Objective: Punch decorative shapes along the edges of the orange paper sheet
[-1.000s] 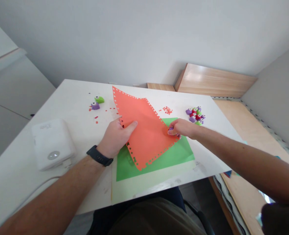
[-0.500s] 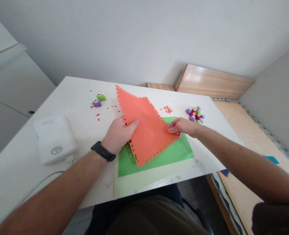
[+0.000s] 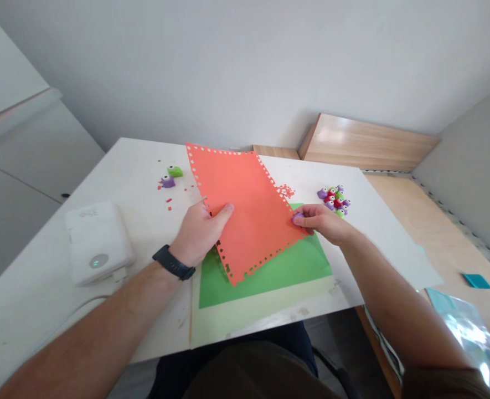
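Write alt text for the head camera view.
Two hands work over a white table: the left hand grips a perforated orange paper sheet, while the right hand pinches a small purple craft punch at its edge. A green paper sheet lies beneath, and more colorful punches sit beyond.

**Half-Hidden Under My Fingers**

My right hand covers most of the small purple paper punch, hiding its shape. The heaped paper punches overlap too much to count, the white box's lettering is too small to read, and the shiny packet runs off the frame.
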{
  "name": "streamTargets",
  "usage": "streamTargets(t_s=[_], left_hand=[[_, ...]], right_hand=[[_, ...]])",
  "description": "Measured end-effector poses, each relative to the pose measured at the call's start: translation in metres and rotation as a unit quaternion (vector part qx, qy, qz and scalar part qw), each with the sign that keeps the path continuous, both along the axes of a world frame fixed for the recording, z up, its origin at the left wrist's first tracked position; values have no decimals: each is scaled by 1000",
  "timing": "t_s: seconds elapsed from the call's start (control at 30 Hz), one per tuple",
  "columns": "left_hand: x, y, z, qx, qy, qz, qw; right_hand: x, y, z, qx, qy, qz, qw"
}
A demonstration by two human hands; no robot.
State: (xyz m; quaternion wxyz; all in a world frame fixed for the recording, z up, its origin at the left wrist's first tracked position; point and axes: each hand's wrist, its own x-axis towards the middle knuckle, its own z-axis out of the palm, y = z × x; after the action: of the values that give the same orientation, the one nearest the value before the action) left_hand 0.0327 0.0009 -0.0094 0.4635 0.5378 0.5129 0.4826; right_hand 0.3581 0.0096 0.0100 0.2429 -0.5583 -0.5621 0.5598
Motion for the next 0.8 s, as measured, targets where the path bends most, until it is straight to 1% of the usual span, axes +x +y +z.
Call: streamTargets(t_s=[0.13, 0.23, 0.43, 0.6, 0.8], left_hand=[[1, 1, 3, 18, -25, 4, 1000], [1, 2, 5, 27, -29, 9, 999], [0, 4, 5, 20, -24, 22, 999], [2, 3, 6, 21, -16, 31, 999], [4, 2, 12, 25, 5, 33, 999]], right_hand=[[-6, 9, 3, 10, 17, 29, 999], [-10, 14, -1, 19, 30, 29, 999], [-10, 8, -11, 18, 76, 14, 997], [-8, 6, -10, 18, 77, 26, 997], [-12, 6, -7, 21, 71, 9, 997]])
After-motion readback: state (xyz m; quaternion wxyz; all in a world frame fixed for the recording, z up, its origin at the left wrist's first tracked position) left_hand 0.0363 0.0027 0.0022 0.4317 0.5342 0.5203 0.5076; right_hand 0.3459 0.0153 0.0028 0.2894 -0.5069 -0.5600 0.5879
